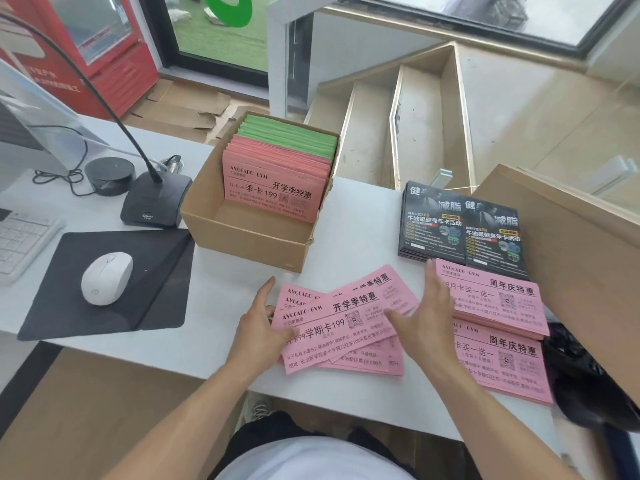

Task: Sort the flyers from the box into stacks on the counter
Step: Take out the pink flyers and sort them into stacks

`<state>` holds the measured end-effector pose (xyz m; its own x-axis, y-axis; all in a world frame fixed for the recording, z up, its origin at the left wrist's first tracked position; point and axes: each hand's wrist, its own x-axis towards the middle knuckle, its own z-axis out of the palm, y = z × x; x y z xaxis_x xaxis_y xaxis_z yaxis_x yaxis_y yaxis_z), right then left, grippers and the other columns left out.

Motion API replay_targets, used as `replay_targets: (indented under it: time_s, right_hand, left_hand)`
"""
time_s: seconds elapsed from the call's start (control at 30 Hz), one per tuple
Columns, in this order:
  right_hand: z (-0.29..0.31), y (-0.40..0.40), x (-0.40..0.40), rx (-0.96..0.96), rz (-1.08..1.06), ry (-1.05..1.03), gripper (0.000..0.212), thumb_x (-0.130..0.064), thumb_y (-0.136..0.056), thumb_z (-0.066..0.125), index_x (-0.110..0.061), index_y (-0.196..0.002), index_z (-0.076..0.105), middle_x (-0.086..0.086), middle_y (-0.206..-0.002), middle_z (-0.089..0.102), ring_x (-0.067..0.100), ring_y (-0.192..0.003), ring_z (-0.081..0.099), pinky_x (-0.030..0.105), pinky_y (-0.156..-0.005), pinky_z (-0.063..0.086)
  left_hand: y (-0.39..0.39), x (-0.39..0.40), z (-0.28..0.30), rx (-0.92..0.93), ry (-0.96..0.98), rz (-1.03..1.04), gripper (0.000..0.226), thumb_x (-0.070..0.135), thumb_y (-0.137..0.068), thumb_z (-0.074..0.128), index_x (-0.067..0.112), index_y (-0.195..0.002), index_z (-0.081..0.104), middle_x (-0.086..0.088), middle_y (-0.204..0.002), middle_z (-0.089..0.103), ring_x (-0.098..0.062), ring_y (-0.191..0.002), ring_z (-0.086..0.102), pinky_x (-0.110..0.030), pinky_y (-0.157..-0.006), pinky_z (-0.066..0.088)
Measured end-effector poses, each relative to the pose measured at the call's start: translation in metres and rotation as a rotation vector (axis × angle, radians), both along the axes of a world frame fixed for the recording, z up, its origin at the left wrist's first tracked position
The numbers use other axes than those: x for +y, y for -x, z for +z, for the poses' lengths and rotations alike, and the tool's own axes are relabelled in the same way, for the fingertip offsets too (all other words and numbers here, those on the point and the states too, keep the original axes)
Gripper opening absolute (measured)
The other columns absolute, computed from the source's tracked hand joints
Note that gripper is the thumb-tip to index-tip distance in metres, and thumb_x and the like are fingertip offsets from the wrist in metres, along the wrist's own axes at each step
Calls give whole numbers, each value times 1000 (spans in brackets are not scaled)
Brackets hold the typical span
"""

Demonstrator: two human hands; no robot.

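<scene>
An open cardboard box (242,237) stands on the white counter (356,220), holding upright pink flyers (277,188) in front and green flyers (294,136) behind. A loose, fanned pile of pink flyers (332,327) lies at the counter's near edge. My left hand (258,322) touches the pile's left side, thumb on the top sheet. My right hand (427,318) rests with straight fingers on its right side. To the right lie two neat pink stacks (502,299), (502,362), and behind them black flyers (460,226).
A white mouse (106,278) sits on a black mouse pad (114,282) to the left, with a keyboard (20,244) and a desk microphone base (156,202) beyond. A wooden board (571,258) and a black bag (581,382) crowd the right side.
</scene>
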<state>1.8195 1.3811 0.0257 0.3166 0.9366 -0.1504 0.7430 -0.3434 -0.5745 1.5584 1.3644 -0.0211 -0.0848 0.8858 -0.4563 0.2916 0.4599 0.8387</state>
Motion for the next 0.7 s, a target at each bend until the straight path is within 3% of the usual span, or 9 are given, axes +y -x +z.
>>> replay_targets:
  time_s: [0.1, 0.2, 0.27, 0.37, 0.53, 0.63, 0.7]
  right_hand:
    - [-2, -5, 22, -158, 187, 72, 112, -48, -83, 79, -30, -162, 2, -3, -168, 14, 20, -154, 13, 45, -125, 16]
    - [0, -5, 41, -209, 362, 296, 111, -64, -82, 71, -28, -162, 2, -1, -168, 17, 25, -152, 20, 48, -123, 23]
    - [0, -1, 45, -187, 399, 414, 115, -62, -81, 74, -25, -162, 0, 1, -166, 21, 28, -148, 24, 49, -117, 31]
    - [-3, 7, 39, -215, 377, 444, 118, -53, -82, 78, -23, -162, -4, 12, -155, 34, 31, -140, 36, 47, -110, 38]
    - [-4, 15, 22, -379, 434, 432, 121, -54, -79, 79, -24, -161, -5, 10, -149, 36, 30, -132, 45, 45, -99, 45]
    - [-5, 11, 32, -482, 618, 386, 132, -59, -67, 85, -27, -162, -1, 4, -157, 32, 27, -144, 31, 49, -118, 29]
    - [-6, 12, 38, -517, 735, 403, 131, -53, -67, 87, -26, -162, 0, 2, -154, 38, 26, -142, 37, 47, -123, 21]
  left_hand:
    - [1, 4, 4, 52, 2, -37, 106, 10, -84, 81, 45, -157, 14, 7, -113, 71, -8, -90, 73, -35, -75, 63]
    - [2, 5, 6, 218, -43, -35, 111, 26, -77, 88, 37, -159, 14, 14, -114, 65, -7, -95, 68, -41, -86, 60]
    - [2, 6, 5, 294, -35, -22, 117, 33, -74, 90, 32, -160, 11, 13, -117, 61, -9, -96, 66, -43, -89, 57]
    - [-3, 4, 5, 330, -6, -65, 119, 27, -77, 87, 30, -161, 3, 8, -122, 62, -15, -104, 65, -42, -93, 55]
    - [-17, -2, 6, 477, -56, -166, 124, 27, -73, 85, 33, -160, -3, 8, -127, 55, -17, -114, 58, -37, -83, 56]
    - [-17, -1, 6, 488, -14, -199, 130, 27, -67, 90, 33, -159, -1, 7, -125, 51, -16, -111, 57, -35, -83, 55]
    - [-15, 1, 6, 496, 23, -221, 125, 29, -64, 92, 29, -157, 8, 6, -122, 53, -18, -107, 60, -37, -83, 56]
